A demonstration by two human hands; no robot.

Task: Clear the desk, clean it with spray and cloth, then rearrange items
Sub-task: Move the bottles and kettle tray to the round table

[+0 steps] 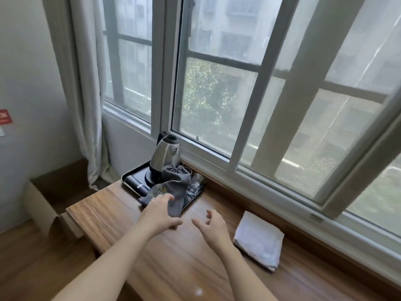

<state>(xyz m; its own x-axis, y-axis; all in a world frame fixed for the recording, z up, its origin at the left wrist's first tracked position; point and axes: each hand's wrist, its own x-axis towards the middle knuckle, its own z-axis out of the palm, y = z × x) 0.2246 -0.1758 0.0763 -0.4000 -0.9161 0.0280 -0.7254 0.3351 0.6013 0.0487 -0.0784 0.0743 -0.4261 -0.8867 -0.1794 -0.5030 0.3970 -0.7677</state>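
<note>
wooden desk (134, 216) under the window carries a black tray (128, 175) at its far left end, and on the tray stand a steel electric kettle (166, 154), some glasses (196, 183) and a dark cylinder thing (136, 186) that i cannot name. a grey drawstring pouch (173, 185) lies across the tray, with its lower end hanging over the near rim onto the wood. my left hand (159, 210) is on this pouch: the fingers are laid over the cloth and the thumb is underneath near the hanging end, so i judge it is a light pinch (not a firm one). my right hand (211, 225) hovers just beside it over bare wood, fingers loosely spread, holding nothing. a folded white cloth (259, 238) rests on the desk at my right, near the window sill. no spray bottle is in view.

i think the step in hand is arranging the things on the tray, or taking them off; i cannot tell which. the next move needs care, because the pouch touches the glasses and a quick pull could tip them.
</note>
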